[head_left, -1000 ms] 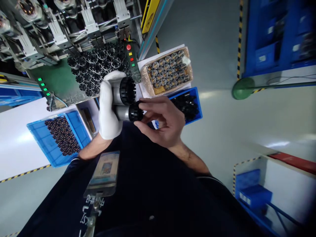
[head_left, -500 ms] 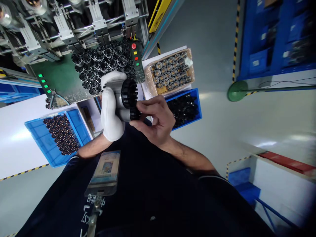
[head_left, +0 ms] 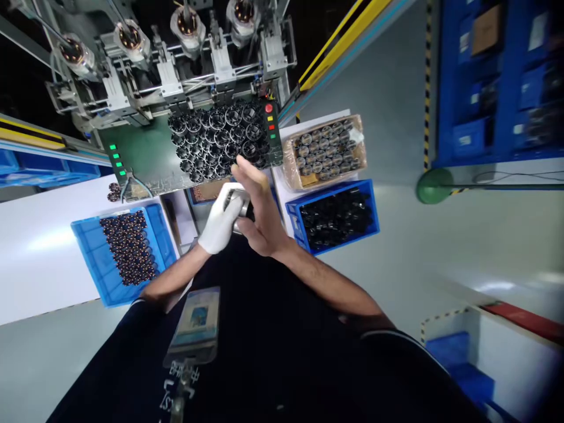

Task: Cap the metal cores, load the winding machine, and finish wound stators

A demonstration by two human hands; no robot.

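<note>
My left hand [head_left: 219, 224], in a white glove, is closed around metal stator cores [head_left: 244, 210] in front of my chest. Little of them shows between the hands: some grey metal and a black end. My bare right hand [head_left: 265, 218] is at their right side, its fingers stretched upward and its palm facing the black end. Whether the palm presses on it is hard to see. Just beyond, many stator cores with black toothed end caps [head_left: 218, 138] stand grouped on the green bench plate [head_left: 147, 144].
Behind the plate is a machine with several copper-wound heads [head_left: 187, 23]. Pliers [head_left: 132, 185] lie at its front left edge. A blue tray [head_left: 90, 258] of copper-wound parts is left. Right are a plastic-lined box [head_left: 291, 164] of metal rings and a blue bin [head_left: 374, 211] of black parts.
My right fingers have gone from pinching a black end cap to stretched out, palm toward the cores. The held cores have turned and are now mostly hidden. The view has shifted.
</note>
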